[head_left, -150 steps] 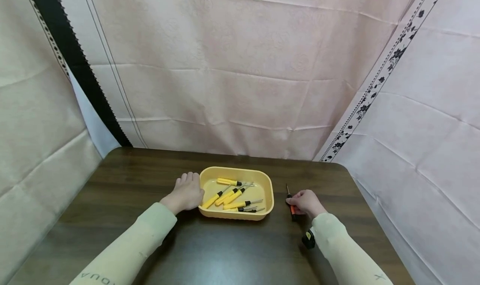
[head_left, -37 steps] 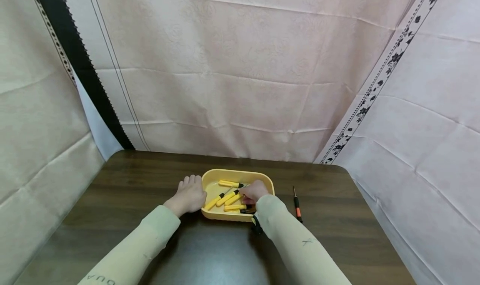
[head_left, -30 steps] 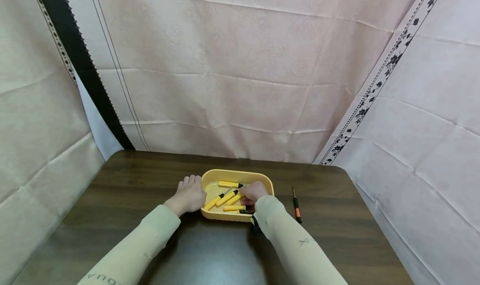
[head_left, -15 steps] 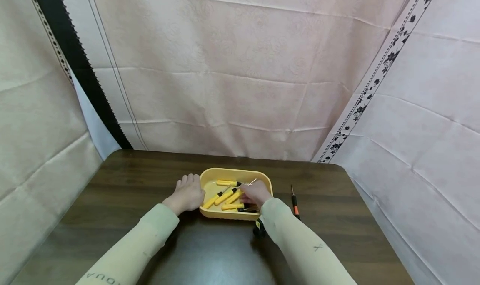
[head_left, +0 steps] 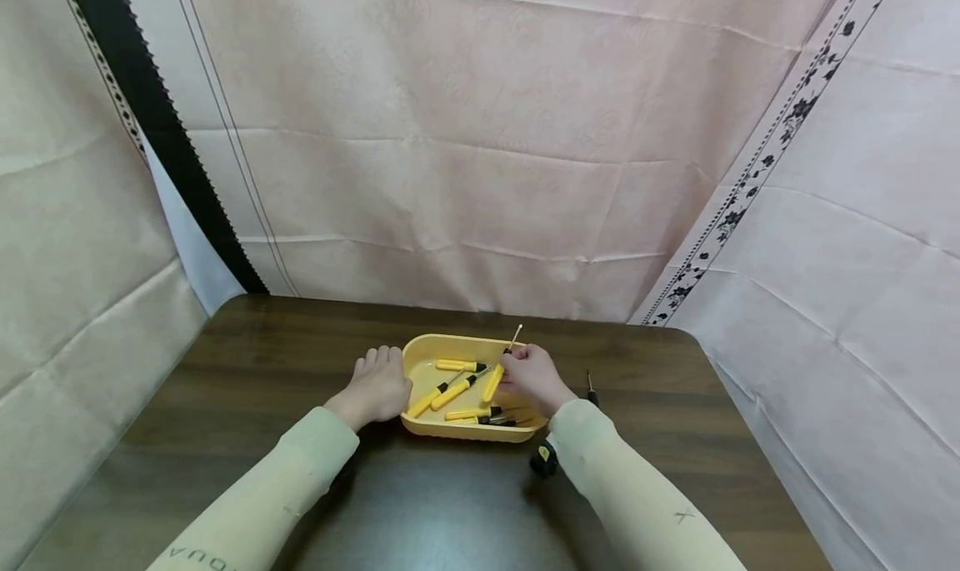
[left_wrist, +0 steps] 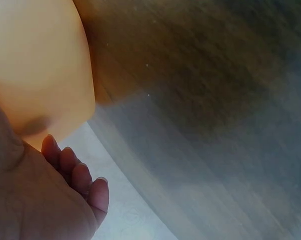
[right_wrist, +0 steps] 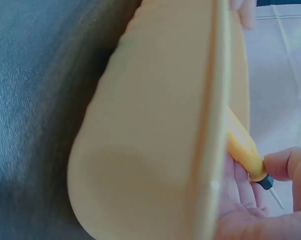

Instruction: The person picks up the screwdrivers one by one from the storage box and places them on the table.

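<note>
A yellow tray [head_left: 465, 432] holds several yellow-handled screwdrivers, among them one [head_left: 461, 365] at its back and one [head_left: 426, 400] at its left. My right hand [head_left: 538, 378] pinches a yellow screwdriver [head_left: 492, 383] over the tray's right part, shaft pointing up and away. The right wrist view shows thumb and fingers on that screwdriver [right_wrist: 245, 152], near its black collar, beyond the tray wall [right_wrist: 140, 120]. My left hand [head_left: 377, 385] rests against the tray's left end; in the left wrist view the fingers of this hand [left_wrist: 45, 192] are bent beside the tray wall [left_wrist: 45, 60].
Right of the tray, another screwdriver [head_left: 592, 392] lies on the dark wooden table [head_left: 300, 346], partly hidden by my right sleeve. Pale cloth [head_left: 487, 179] hangs behind the table and at both sides.
My right hand has risen and shifted right from inside the tray, lifting a yellow screwdriver. Earlier it let go of the black-and-red screwdriver on the table. The left hand stays at the tray.
</note>
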Tool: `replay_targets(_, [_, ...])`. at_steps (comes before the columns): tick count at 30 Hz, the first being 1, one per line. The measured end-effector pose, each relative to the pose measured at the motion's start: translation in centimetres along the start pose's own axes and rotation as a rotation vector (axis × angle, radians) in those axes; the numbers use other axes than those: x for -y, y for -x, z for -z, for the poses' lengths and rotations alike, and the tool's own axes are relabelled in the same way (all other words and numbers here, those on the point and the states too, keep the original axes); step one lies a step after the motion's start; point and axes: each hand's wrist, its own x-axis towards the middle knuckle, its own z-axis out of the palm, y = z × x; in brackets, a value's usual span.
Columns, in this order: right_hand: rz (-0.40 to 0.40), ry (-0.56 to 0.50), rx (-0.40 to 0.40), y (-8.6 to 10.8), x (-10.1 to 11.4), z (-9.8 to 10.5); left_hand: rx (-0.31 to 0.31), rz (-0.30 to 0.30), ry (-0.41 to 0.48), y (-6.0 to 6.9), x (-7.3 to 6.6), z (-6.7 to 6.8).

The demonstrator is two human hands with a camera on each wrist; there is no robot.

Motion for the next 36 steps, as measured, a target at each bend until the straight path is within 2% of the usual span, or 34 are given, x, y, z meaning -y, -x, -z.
replay_targets(5, [-0.002, -0.012, -0.03, 0.7, 0.9, 1.0, -0.003, 0.004, -0.004, 0.2, -0.1, 0.1])
replay_targets(10, [0.005, 0.026, -0.005, 1.7, 1.7, 2.3, -0.006, 0.002, -0.002, 0.5, -0.2, 0.2])
replay_targets(14, [0.025, 0.008, 0.023, 1.8, 1.9, 3.8, -0.022, -0.003, -0.005, 0.5, -0.2, 0.2])
replay_targets(23, [0.064, -0.042, 0.024, 1.4, 1.2, 7.4, -0.036, -0.011, 0.004, 0.0, -0.1, -0.1])
replay_targets(30, [0.065, 0.009, 0.035, 1.7, 0.7, 9.2, -0.021, 0.006, 0.017, 0.2, -0.2, 0.2])
replay_targets(36, [0.073, 0.062, 0.032, 2.2, -0.4, 11.6, -0.013, 0.009, 0.011, 0.3, -0.2, 0.2])
